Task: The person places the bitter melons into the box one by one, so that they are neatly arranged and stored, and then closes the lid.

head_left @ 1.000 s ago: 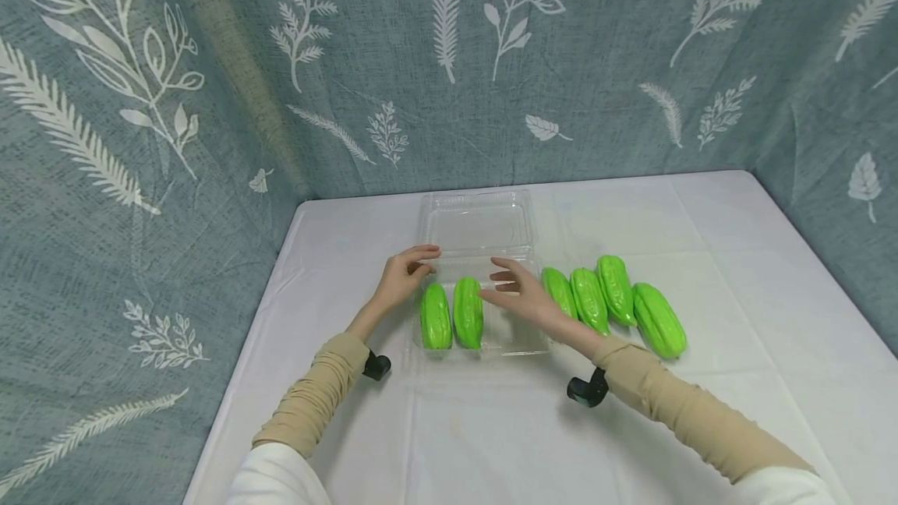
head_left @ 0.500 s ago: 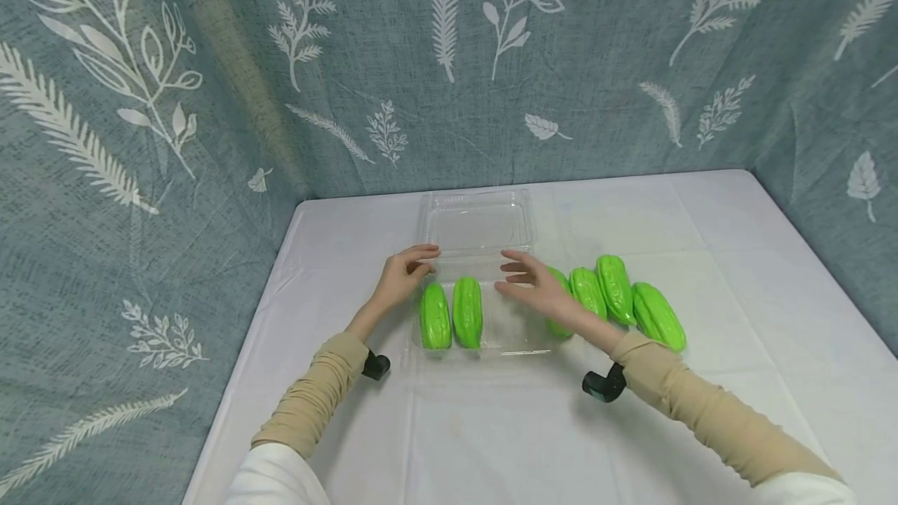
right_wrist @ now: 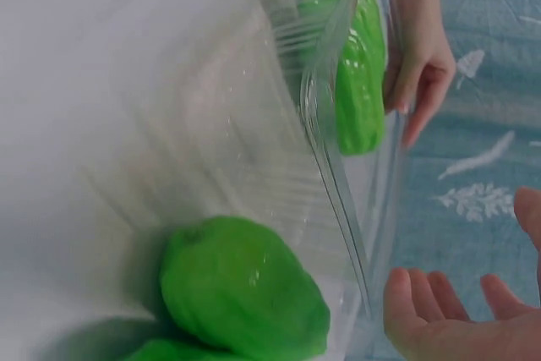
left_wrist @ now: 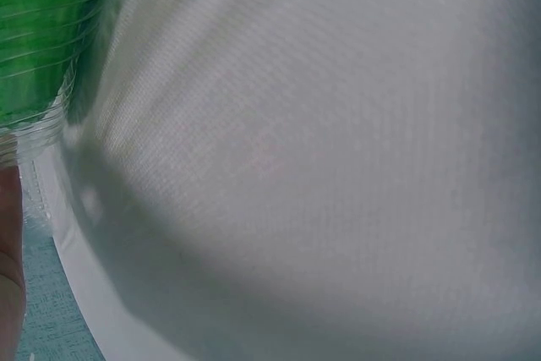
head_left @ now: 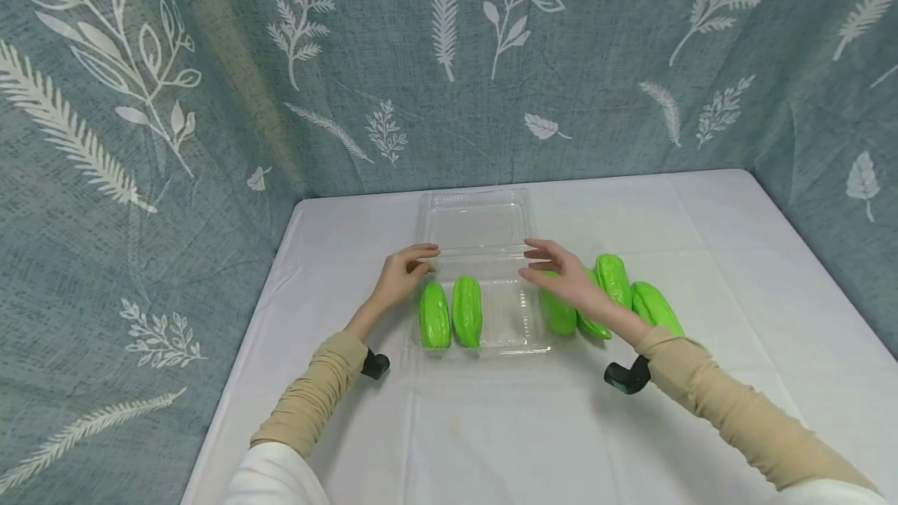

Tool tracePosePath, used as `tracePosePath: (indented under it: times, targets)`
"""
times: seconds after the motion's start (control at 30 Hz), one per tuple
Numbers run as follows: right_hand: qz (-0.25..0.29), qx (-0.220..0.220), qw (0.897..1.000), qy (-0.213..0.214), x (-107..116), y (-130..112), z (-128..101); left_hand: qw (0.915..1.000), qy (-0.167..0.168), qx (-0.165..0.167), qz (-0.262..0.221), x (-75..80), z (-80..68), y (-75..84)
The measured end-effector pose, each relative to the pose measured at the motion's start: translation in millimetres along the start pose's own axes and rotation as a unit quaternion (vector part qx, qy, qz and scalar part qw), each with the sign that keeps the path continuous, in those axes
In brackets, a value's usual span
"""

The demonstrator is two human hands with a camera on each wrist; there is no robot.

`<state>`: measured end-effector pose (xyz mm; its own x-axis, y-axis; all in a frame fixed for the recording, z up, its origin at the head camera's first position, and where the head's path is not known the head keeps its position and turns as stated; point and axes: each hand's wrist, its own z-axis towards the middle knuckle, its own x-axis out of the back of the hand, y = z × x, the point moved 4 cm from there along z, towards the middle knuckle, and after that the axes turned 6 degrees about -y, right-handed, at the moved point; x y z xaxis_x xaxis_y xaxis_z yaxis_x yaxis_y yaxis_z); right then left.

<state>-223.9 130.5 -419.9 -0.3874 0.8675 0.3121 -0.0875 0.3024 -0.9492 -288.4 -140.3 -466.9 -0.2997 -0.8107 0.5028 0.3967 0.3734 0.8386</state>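
A clear plastic clamshell container (head_left: pixel 505 310) stands with its lid (head_left: pixel 477 220) folded back. Two ridged green cucumber-like vegetables lie side by side in its left part, the right one (head_left: pixel 467 312) near the middle. My left hand (head_left: pixel 398 280) holds the container's left rim, its thumb and fingers at the edge in the right wrist view. My right hand (head_left: pixel 564 275) is over the container's right edge, fingers spread and holding nothing. Below it lies another green vegetable (head_left: pixel 559 314), partly covered by the hand in the head view.
Several more of the green vegetables lie in a row right of the container, the farthest one (head_left: pixel 652 306) partly behind the right forearm. A white cloth (head_left: pixel 449 427) covers the table. Blue-green leaf-patterned curtains (head_left: pixel 393 45) hang at the back and both sides.
My right hand has moved rightward from above the second vegetable in the container to beyond its right edge, over the vegetables outside. My left hand and the container have stayed in place.
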Motion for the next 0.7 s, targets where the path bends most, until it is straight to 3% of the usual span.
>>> tracePosePath:
  times: [0.27, 0.53, 0.63, 0.7]
  targets:
    - [-0.006, 0.007, 1.0, 0.02, 21, 1, -4, 1.0, -0.002, 0.006, 0.001, 0.7, -0.5, 3.4]
    - [-0.005, -0.015, 0.999, 0.036, 45, 0, -8, 0.9999, -0.008, -0.006, -0.006, 4.2, -6.7, 34.2]
    - [-0.012, -0.021, 0.999, 0.049, 54, -1, -10, 1.0, -0.007, -0.002, -0.004, 4.1, -6.9, 34.8]
    - [-0.02, -0.023, 0.998, 0.058, 60, 0, -10, 1.0, -0.006, -0.008, 0.002, 3.0, -5.3, 26.9]
